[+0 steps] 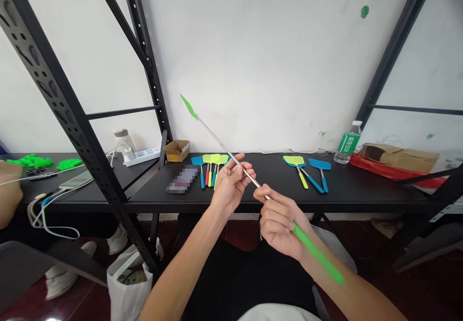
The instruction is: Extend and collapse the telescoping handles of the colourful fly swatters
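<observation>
A telescopic fly swatter (221, 143) slants across the middle of the view, its metal rod drawn out long. Its green head, seen nearly edge-on, points up and left toward the wall, and its green handle runs back along my right forearm. My left hand (230, 182) pinches the rod about midway, with some fingers stretched out. Lower down, my right hand (280, 220) wraps round the swatter where the rod meets the handle. Behind my left hand lies a row of several fly swatters (210, 172) with blue and yellow heads. More blue and yellow swatters (320, 166) lie further right.
On the black table (260, 174) are a small cardboard box (177, 151), a blurred-out phone-like item (183, 180), a water bottle (347, 143) and an open carton (398, 158) on red plastic. A black metal post (72, 94) rises at left, near a person's arm (9, 191).
</observation>
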Available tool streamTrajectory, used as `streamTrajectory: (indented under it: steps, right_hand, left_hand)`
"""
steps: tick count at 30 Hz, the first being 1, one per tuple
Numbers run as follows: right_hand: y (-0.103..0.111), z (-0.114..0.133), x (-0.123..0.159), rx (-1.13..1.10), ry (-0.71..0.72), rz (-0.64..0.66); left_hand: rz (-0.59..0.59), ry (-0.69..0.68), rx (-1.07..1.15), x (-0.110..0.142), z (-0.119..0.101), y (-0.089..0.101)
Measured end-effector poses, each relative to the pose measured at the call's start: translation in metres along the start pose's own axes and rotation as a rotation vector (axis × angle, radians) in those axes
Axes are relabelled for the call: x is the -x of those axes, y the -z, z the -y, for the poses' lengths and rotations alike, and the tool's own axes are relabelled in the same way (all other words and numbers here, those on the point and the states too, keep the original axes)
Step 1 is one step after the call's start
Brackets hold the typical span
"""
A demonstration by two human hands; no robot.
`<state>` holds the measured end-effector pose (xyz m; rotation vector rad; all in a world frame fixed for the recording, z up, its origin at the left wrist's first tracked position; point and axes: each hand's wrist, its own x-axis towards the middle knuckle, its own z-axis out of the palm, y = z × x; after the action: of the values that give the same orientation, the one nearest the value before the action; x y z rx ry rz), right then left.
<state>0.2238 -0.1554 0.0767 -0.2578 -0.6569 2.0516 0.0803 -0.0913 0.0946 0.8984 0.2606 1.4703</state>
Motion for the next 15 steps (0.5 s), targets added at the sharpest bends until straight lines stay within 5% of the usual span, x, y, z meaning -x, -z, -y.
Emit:
streamTrajectory:
  steps: [9, 15]
  right_hand:
    - [0.012, 0.004, -0.013, 0.190, -0.090, 0.071]
    - [0.026, 0.008, -0.022, 0.991, 0.125, 0.041]
  left_hand:
    - [-0.097, 0.004, -0.050, -0.011, 0.000, 0.016]
    - [-0.101, -0.053, -0.145, -0.014, -0.009, 0.023]
